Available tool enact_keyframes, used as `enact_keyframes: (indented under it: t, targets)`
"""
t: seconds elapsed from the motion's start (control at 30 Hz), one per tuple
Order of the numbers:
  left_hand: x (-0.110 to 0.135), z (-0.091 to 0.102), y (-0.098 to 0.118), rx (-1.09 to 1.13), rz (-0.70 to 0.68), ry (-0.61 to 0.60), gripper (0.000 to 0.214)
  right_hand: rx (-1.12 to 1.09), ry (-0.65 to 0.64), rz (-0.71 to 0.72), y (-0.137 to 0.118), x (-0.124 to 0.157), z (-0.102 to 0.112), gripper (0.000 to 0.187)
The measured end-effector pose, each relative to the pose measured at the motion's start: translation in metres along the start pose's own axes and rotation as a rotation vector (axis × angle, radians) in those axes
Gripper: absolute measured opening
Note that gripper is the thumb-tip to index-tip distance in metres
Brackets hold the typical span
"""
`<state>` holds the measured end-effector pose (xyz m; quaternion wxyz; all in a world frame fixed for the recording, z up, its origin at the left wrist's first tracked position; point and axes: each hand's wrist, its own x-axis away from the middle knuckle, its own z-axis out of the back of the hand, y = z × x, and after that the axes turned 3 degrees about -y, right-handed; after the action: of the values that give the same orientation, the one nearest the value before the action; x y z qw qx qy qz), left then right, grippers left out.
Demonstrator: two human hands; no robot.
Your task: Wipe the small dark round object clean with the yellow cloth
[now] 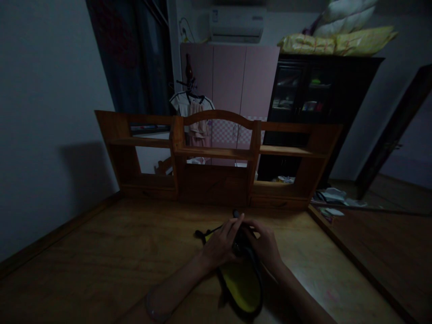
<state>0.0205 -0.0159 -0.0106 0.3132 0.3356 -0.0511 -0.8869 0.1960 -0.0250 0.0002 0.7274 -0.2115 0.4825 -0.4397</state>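
A long yellow thing with a thick black rim lies on the wooden desk top, its rounded end towards me; it looks like an open lined case, but the dim light hides its exact kind. My left hand rests over its far part, fingers together and curved round a small dark object. From the other side my right hand grips the same dark object with bent fingers. Both hands hide most of that object. A dark knob-like end sticks out beyond the fingertips.
A wooden shelf unit stands along the desk's far edge. On the left is a wall. The desk has a raised edge at right, with papers beyond it. Pink and dark cabinets stand behind.
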Motion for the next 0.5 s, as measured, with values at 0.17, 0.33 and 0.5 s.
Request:
enact_keyframes:
  t: [0.17, 0.33, 0.5]
  targets:
    - [0.0002, 0.0000, -0.0008, -0.006, -0.021, 0.003, 0.107, -0.105, 0.070, -0.022, -0.0059, 0.0002, -0.0008, 0.022]
    - [0.0005, -0.0016, -0.0010, 0.033, -0.025, 0.033, 0.092, -0.069, 0.077, -0.012, -0.0034, 0.0013, -0.0019, 0.017]
    - [0.0011, -0.0032, -0.0008, 0.064, -0.023, 0.059, 0.091, -0.079, 0.078, 0.008, -0.0054, 0.0006, -0.0020, 0.025]
